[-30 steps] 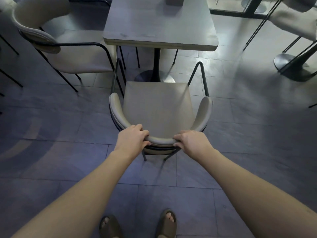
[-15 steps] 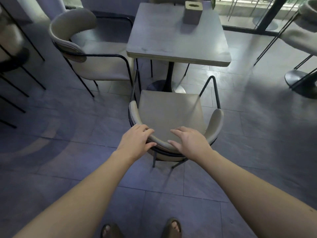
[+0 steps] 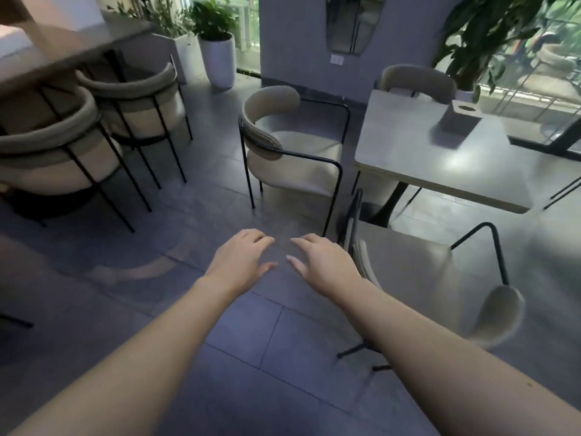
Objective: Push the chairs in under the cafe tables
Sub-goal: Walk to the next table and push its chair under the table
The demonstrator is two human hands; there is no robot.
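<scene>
Both hands were empty, fingers spread loose, gripping nothing: left hand and right hand hovered side by side at centre frame over bare floor.

Next chair stood upper centre, side-on to the square table, seat well clear of the tabletop edge, so it likely needed pushing in. Near chair sat lower right, its seat front close to the same table's near edge; whether it was fully tucked could not be told. Two more chairs sat at upper left against a long counter, looking already tucked. A small box stood on the table.

Handling guess: thin black metal frame plus padded shell, so probably light and rigid, should slide on smooth tile, may scrape or skew if pushed off-centre. Best hold looked like the curved padded backrest top, one hand each side, pushing level toward the table. Armrest bars were thin and could catch the table edge. Frame was motion-blurred; fine detail unclear.
</scene>
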